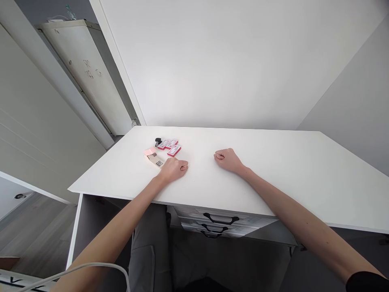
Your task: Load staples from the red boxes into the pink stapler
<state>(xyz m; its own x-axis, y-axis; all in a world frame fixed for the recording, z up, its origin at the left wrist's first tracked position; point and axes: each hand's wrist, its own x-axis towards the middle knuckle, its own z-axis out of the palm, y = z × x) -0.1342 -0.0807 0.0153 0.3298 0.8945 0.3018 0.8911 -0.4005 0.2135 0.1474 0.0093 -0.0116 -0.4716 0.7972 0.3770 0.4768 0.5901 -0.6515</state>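
On the white tabletop [200, 182] my left hand [174, 169] rests as a closed fist, with nothing showing in it. Just beyond its wrist lies a beige box [154, 158] with a pink end and a QR code, partly covered by the hand. Behind that are three small red-and-white boxes, one [174, 150] in front and two more [172, 143] [163, 144] beside each other. A small black object [158, 141], its kind unclear, stands at their left. Apart from all these, my right hand [228, 159] is also a fist on the tabletop, nothing visible in it.
Drawers with black handles [221, 219] sit under the table's front edge. A white wall [212, 65] rises behind the table. At the far left stands a worn white cabinet [88, 69]. A pale cable [91, 265] crosses the left forearm.
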